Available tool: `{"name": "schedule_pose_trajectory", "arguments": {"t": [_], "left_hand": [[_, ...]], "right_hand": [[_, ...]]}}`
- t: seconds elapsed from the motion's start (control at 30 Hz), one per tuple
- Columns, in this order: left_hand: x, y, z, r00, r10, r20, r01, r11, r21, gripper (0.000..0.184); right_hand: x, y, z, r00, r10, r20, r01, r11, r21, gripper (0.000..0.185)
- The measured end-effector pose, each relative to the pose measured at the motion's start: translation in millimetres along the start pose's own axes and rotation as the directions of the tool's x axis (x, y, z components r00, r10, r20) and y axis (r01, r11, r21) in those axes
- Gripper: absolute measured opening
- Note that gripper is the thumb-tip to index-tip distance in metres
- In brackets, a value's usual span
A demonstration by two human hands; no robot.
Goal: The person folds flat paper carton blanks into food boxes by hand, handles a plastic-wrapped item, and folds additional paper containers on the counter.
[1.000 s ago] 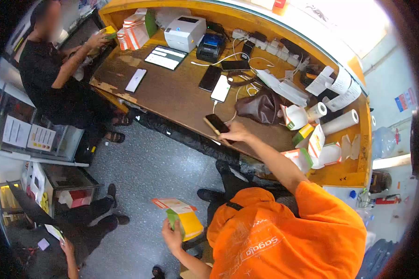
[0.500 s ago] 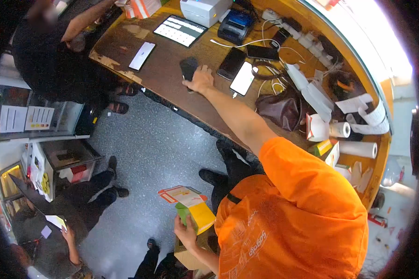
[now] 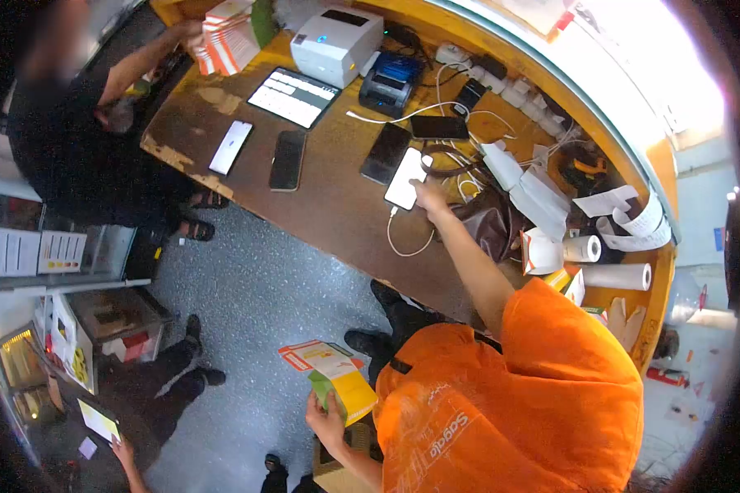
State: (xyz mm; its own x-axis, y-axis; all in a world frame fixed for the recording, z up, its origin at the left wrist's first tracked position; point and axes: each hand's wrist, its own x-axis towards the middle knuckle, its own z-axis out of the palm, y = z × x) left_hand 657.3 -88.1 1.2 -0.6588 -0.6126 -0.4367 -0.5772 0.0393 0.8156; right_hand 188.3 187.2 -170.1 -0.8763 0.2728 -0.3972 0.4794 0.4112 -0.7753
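My right hand [image 3: 427,197] reaches over the counter, a finger laid on the lit white screen of a phone [image 3: 403,189] with a charging cable attached. Its other fingers are partly hidden, and the phone lies flat. Black phones lie beside it, one [image 3: 385,154] close by and another [image 3: 440,127] further back. Further left, a dark phone [image 3: 288,160] rests apart from my hand. Low in front of my body, my left hand [image 3: 327,421] is closed on a yellow, white and orange printed carton [image 3: 353,397] with a green inner side.
A tablet [image 3: 294,97], a white label printer [image 3: 337,45] and a blue-black device [image 3: 389,82] stand at the back. Cables, a brown bag [image 3: 485,226] and paper rolls [image 3: 617,276] crowd the right. One person holds striped cartons [image 3: 230,37]; another holds a lit device [image 3: 99,421].
My right hand has left the dark phone, which now lies slightly further left, and moved right onto the white-screened phone. The view has shifted. My left hand keeps the carton.
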Motion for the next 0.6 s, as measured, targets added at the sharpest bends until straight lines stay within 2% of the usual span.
{"name": "schedule_pose_trajectory", "arguments": {"t": [0.03, 0.1, 0.17, 0.2, 0.3, 0.33, 0.37, 0.43, 0.5, 0.53, 0.6], "left_hand": [[3.3, 6.6, 2.2, 0.999, 0.023, 0.024, -0.024, 0.999, 0.034, 0.030], [7.4, 15.1, 4.7, 0.997, 0.054, 0.062, -0.059, 0.995, 0.076, 0.029], [10.0, 20.0, 7.3, 0.997, 0.046, 0.057, -0.054, 0.989, 0.140, 0.029], [9.1, 24.2, 8.8, 0.997, 0.047, 0.066, -0.056, 0.988, 0.147, 0.029], [10.9, 23.4, 14.2, 0.997, 0.051, 0.056, -0.059, 0.985, 0.164, 0.029], [12.3, 7.9, 12.4, 0.997, 0.035, 0.064, -0.041, 0.996, 0.083, 0.029], [13.8, 8.2, 14.4, 0.997, 0.020, 0.072, -0.020, 1.000, 0.000, 0.030], [14.5, 9.3, 13.5, 0.996, -0.013, 0.086, 0.010, 0.999, 0.042, 0.030], [15.9, 14.8, 17.5, 0.994, -0.047, 0.097, 0.040, 0.996, 0.079, 0.030], [17.2, 15.3, 16.8, 0.994, -0.010, 0.106, 0.002, 0.997, 0.083, 0.031], [17.6, 21.0, 19.5, 0.994, 0.028, 0.107, -0.037, 0.996, 0.083, 0.031]], "right_hand": [[1.1, -7.9, 7.9, 1.000, 0.003, -0.013, -0.003, 1.000, 0.013, 0.045], [-17.4, -41.7, 13.6, 0.997, 0.078, -0.025, -0.070, 0.970, 0.232, 0.052], [26.5, -10.1, 37.4, 0.982, -0.183, -0.041, 0.185, 0.981, 0.054, 0.083], [34.9, -4.2, 50.3, 0.988, -0.116, -0.105, 0.113, 0.993, -0.033, 0.077], [15.8, -25.9, 50.5, 0.946, -0.296, -0.132, 0.295, 0.955, -0.031, 0.074], [16.3, -28.5, 51.1, 0.946, -0.292, -0.137, 0.291, 0.956, -0.031, 0.074], [18.4, -30.7, 51.5, 0.946, -0.315, -0.079, 0.307, 0.946, -0.102, 0.071], [25.1, -32.7, 43.4, 0.944, -0.329, -0.020, 0.321, 0.932, -0.170, 0.067], [10.6, -74.6, -0.6, 0.881, -0.332, 0.337, 0.421, 0.875, -0.238, 0.053], [20.7, -81.1, -9.4, 0.869, -0.394, 0.298, 0.452, 0.879, -0.154, 0.035], [44.8, -98.8, -37.2, 0.774, -0.616, 0.148, 0.616, 0.677, -0.402, 0.025]]}}
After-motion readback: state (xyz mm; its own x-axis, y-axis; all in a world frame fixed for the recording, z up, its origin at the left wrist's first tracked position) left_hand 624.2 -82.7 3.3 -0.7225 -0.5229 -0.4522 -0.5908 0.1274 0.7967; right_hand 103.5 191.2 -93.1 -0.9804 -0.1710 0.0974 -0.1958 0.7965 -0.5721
